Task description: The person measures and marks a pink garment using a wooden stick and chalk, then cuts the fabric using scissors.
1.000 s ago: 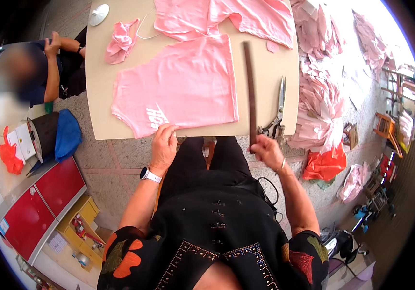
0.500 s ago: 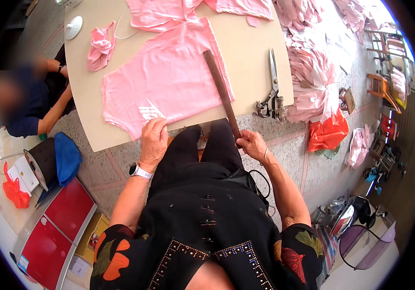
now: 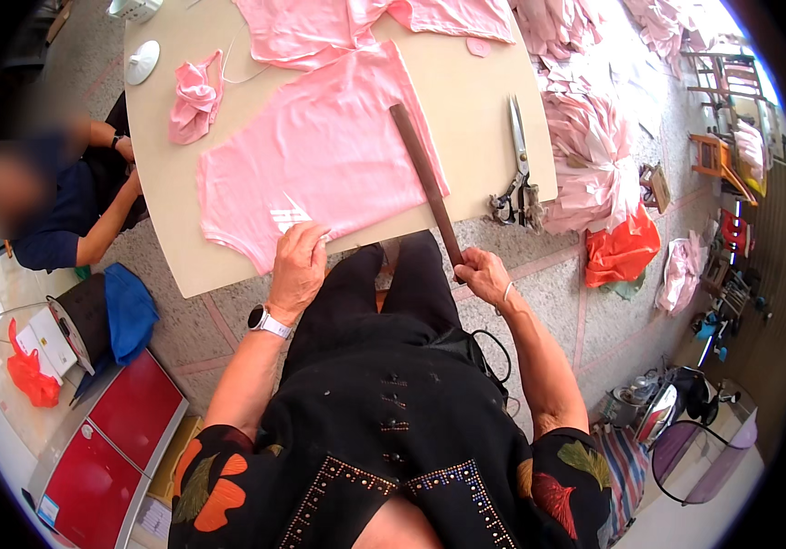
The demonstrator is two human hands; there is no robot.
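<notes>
A pink shirt (image 3: 320,156) with a white print lies spread on the cream table (image 3: 480,119). My left hand (image 3: 298,267) is at the shirt's near edge, beside the print. Its fingers are together and bent on the cloth; the thumb is not clear. In my right hand (image 3: 483,274), just off the table's near edge, is the near end of a flat brown wooden stick (image 3: 422,174). The stick's far part lies across the shirt's right side. Farther right, large metal scissors (image 3: 517,165) rest on the table, cloth wrapped round their handles.
Another pink garment (image 3: 301,27) lies at the table's far side, and a crumpled pink piece (image 3: 197,96) at its left. A white disc-shaped stand (image 3: 142,62) sits near the left edge. Pink cloth bundles (image 3: 590,137) are heaped on the right. A person (image 3: 54,206) sits at left.
The whole view has shifted slightly, with the table a little lower. Both hands, the stick and the shirt keep nearly the same places relative to one another.
</notes>
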